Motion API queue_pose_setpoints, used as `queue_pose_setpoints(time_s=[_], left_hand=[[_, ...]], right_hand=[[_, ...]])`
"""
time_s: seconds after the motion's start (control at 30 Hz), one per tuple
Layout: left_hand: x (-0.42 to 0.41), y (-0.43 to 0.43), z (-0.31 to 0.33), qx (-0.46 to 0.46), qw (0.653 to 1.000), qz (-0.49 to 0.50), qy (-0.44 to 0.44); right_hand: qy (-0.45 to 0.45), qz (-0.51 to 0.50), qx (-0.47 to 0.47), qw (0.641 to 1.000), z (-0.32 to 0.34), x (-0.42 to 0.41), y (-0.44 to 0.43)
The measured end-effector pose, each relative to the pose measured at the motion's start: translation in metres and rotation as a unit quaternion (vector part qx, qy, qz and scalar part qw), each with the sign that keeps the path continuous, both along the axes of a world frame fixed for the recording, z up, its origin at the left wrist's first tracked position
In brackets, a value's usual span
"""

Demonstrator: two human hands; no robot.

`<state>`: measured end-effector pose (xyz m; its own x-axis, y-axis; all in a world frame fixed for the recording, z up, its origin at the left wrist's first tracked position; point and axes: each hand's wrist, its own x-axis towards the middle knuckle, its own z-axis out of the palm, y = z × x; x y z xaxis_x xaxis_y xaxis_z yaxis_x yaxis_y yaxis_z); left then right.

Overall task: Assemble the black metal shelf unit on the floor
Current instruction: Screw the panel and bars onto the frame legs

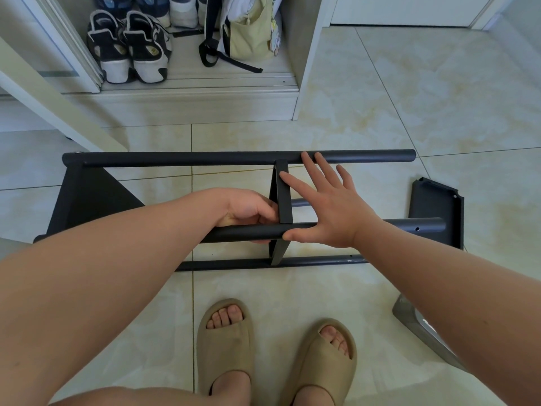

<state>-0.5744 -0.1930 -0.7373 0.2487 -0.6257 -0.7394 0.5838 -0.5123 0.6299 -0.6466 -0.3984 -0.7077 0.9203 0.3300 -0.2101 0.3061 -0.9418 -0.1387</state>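
While bent over the shelf unit [205,159], gripped the near pole [395,225] with the left hand [248,210], fingers curled round it just left of the middle shelf [282,194]. Held the right hand [330,206] flat and spread against that shelf's right face, thumb along the near pole, grasping nothing.

Found the unit lying on its side in the middle of the floor [409,98], with an end shelf [85,194] already fitted at the left and bare pole ends to the right. Noted a loose shelf [436,209] propped by those free ends; could not tell whether touching them or only just beside.

Seemed to be squaring the middle shelf on its poles, though could not see the joints behind the hands. Judged the build about half done.

Called next for steady pressure from the flat right hand against the left hand's grip, until square to every pole. Called after that for lifting the loose shelf and lining its corners with the free pole ends before pushing it on.
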Motion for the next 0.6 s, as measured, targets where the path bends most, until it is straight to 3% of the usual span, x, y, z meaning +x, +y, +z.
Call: queue_pose_setpoints(time_s=[0.1,0.17,0.27,0.33,0.47,0.6], left_hand=[[-0.002,0.0,0.003,-0.002,1.0,0.02,-0.016],[-0.005,-0.002,0.007,0.05,0.993,0.035,-0.105],[-0.012,-0.004,0.016,0.155,0.94,-0.026,-0.304],[-0.017,0.003,0.025,0.192,0.9,-0.1,-0.377],[-0.025,0.031,0.053,0.254,0.871,-0.18,-0.381],[-0.039,0.039,0.076,0.281,0.867,-0.249,-0.329]], right_hand=[[0.0,-0.001,-0.003,1.0,0.0,0.001,0.0],[0.007,-0.002,-0.003,1.0,0.001,0.0,0.0],[0.036,-0.014,0.015,0.999,0.006,-0.002,0.001],[0.08,-0.047,0.041,0.995,0.013,-0.003,0.003],[0.209,-0.119,0.111,0.964,0.024,-0.017,-0.006],[0.196,-0.056,-0.055,0.978,0.03,-0.035,-0.017]])
